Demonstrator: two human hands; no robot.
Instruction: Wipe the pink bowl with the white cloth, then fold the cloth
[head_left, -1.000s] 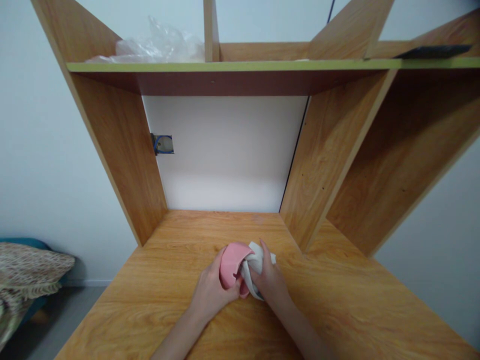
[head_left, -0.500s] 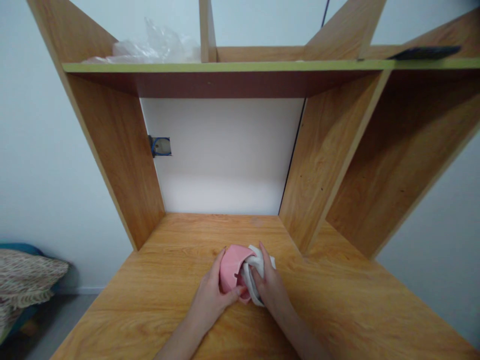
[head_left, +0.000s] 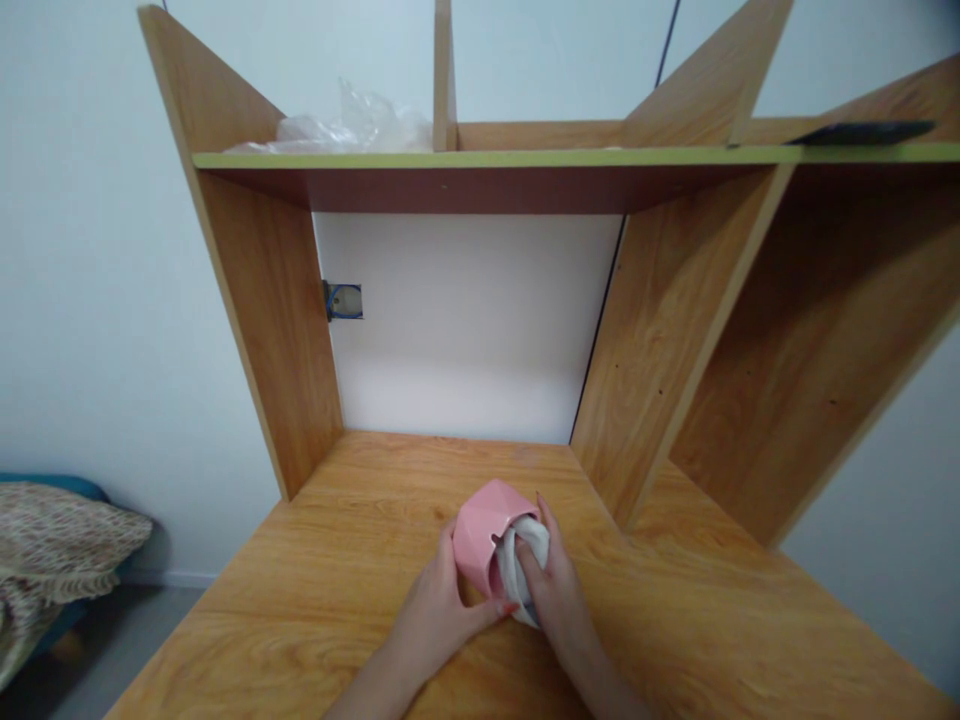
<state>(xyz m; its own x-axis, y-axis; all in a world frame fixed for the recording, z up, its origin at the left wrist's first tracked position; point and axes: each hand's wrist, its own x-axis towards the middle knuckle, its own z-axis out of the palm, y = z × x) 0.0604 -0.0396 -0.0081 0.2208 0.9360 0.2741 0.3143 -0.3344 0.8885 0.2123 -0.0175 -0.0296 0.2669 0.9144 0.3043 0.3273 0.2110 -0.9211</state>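
Note:
A pink faceted cup (head_left: 481, 532) lies tilted on its side on the wooden desk (head_left: 675, 620), near the middle. My left hand (head_left: 435, 620) wraps round its lower left side. My right hand (head_left: 559, 600) presses a white cloth (head_left: 523, 558) into the cup's open mouth, with its fingers closed on the cloth. Both forearms come up from the bottom edge of the view.
A wooden shelf unit rises behind the desk with a green-edged shelf (head_left: 480, 158). A crumpled clear plastic bag (head_left: 352, 125) lies on its left part and a dark flat object (head_left: 862, 132) on its right. A patterned blanket (head_left: 52, 545) sits at the lower left, off the desk.
The cup has been turned so that more of its pink faceted outside shows on top. The cloth sits deeper in its mouth. The view has shifted a little to the left.

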